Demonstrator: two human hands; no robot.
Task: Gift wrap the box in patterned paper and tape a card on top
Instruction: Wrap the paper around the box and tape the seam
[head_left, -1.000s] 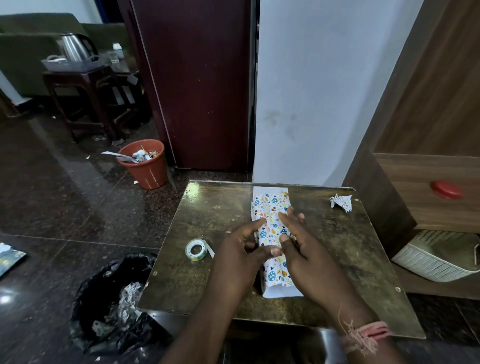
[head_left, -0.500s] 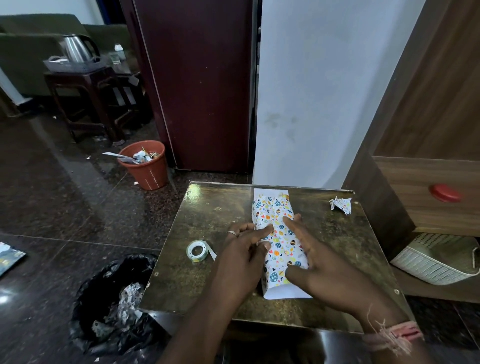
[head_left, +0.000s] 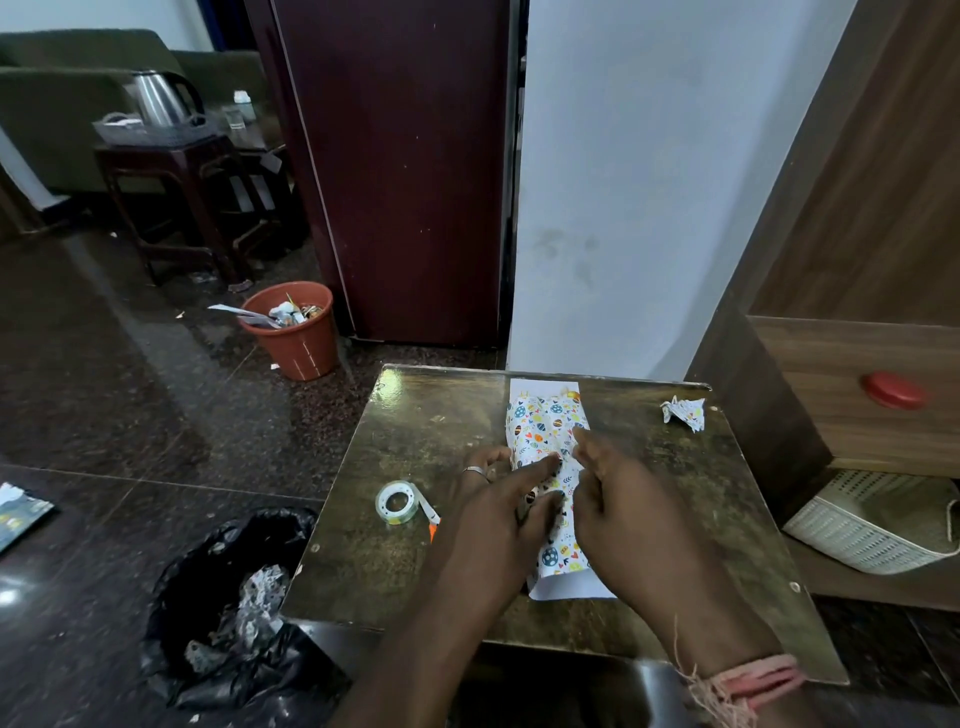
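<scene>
A long narrow box wrapped in white patterned paper lies lengthwise on the dark table. The paper's plain white inner side sticks out at both ends. My left hand reaches over from the left, its straight index finger pressing the paper on top of the box. My right hand rests on the paper's right side with loosely bent fingers and is slightly blurred. A roll of clear tape sits left of my left hand, its loose end ending in an orange tab. No card is visible.
A crumpled paper scrap lies at the table's far right corner. A black bin bag stands on the floor by the left edge, and an orange bin farther back. A wooden cabinet and a white basket are on the right.
Both hands slid a little farther up the box. My right hand went from lying flat on the paper to bent fingers, and my left index finger now presses the top.
</scene>
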